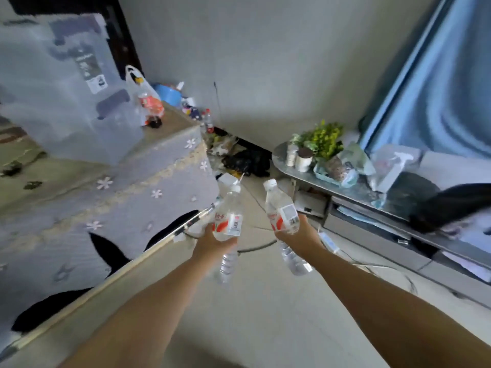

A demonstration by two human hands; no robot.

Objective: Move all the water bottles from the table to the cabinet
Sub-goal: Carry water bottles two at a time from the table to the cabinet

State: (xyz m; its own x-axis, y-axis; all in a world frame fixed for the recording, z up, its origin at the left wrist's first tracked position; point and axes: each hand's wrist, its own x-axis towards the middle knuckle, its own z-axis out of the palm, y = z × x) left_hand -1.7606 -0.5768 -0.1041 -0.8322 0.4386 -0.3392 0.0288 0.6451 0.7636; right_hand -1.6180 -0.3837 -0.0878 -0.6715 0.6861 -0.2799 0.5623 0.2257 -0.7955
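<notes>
My left hand [212,241] grips a clear water bottle [228,216] with a white cap and red-and-white label, held tilted above the floor. A second bottle of the same kind [283,211] is held in my right hand [300,235]. Both arms reach forward over the pale tiled floor. The cloth-covered table [106,187] lies to my left. The low grey cabinet [372,205] runs along the right. Another small bottle with a red label [209,120] stands at the table's far corner.
A translucent storage box [66,86] and a plastic bag [144,99] sit on the table. On the cabinet top are a green plant [324,139], jars, packets and a dark object [451,203]. A blue curtain [438,83] hangs at right. Dark clutter [247,160] lies in the floor corner.
</notes>
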